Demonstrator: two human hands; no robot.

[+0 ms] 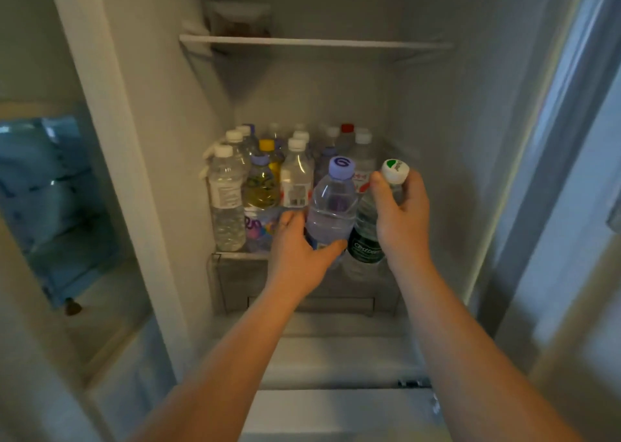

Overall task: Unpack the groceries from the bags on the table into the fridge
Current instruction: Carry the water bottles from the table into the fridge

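Observation:
Both my arms reach into the open fridge. My left hand (299, 250) grips the lower body of a clear water bottle with a purple cap (332, 203), upright at the front edge of the glass shelf (235, 256). My right hand (401, 213) holds the neck of a second bottle with a white-and-green cap and a dark green label (366, 240), just to the right of the first. The two bottles touch side by side. Behind and to their left, several more bottles (262, 186) fill the shelf.
An upper shelf (316, 42) carries a dim container (240, 21) at the back left. A drawer front (312, 293) sits under the bottle shelf. The right side of the bottle shelf is bare. At the left a blue plastic pack (50, 199) is visible; the fridge door (571, 139) stands at the right.

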